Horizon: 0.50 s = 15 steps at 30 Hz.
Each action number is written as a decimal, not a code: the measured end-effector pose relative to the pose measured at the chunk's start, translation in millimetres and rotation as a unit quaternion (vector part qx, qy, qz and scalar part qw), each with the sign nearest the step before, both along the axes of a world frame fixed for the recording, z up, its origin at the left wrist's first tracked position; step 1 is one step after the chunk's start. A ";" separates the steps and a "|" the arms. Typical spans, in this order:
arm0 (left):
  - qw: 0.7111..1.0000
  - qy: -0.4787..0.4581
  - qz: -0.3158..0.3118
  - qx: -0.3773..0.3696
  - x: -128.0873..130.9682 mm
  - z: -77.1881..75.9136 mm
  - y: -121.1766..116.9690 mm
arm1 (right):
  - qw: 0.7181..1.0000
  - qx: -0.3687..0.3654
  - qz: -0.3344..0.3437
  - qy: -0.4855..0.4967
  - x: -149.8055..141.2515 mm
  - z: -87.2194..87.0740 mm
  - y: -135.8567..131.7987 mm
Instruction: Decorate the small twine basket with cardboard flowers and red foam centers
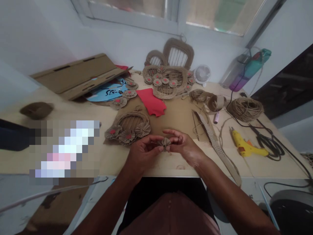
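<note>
Between my two hands is a small round paper rosette (164, 142) with fan-like folds, brown and without a red centre that I can see. My left hand (144, 151) pinches its left side between thumb and fingers. From the right, my right hand (184, 146) grips the opposite edge, with its index finger raised a little. Just beyond my left hand lies a twine-wrapped frame (130, 119) decorated with pleated rosettes; two of these show red centres, while the rosette at its right (142, 130) looks plain brown.
Red paper (153, 102) lies on a cardboard sheet (181, 114). At right are a yellow glue gun (244, 145), a corrugated strip (210, 130), a twine ball (246, 108) and black cables. Twine frames (168, 78) and a small fan (202, 74) stand at the back. An opened cardboard box (80, 73) sits left.
</note>
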<state>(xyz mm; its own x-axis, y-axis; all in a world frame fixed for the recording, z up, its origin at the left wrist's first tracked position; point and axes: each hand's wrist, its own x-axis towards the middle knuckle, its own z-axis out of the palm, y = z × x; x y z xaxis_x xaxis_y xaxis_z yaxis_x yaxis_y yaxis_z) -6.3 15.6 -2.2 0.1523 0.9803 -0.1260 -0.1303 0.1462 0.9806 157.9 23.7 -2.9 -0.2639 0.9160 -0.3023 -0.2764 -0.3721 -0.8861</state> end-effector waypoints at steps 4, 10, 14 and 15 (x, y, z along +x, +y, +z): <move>0.995 0.038 -0.002 0.089 -0.9 -6.7 2.0 | 1.000 0.002 -0.004 -0.010 -0.2 -0.7 0.6; 0.987 0.072 -0.014 0.140 -4.1 -8.5 3.9 | 1.000 0.007 -0.003 -0.025 -0.9 0.2 0.0; 0.983 0.091 -0.011 0.160 -4.4 -9.6 5.0 | 0.999 0.012 -0.002 -0.032 -1.1 -1.3 -0.4; 0.983 0.092 -0.010 0.160 -4.1 -10.1 5.4 | 0.999 0.013 0.000 -0.033 -0.9 -2.1 -0.2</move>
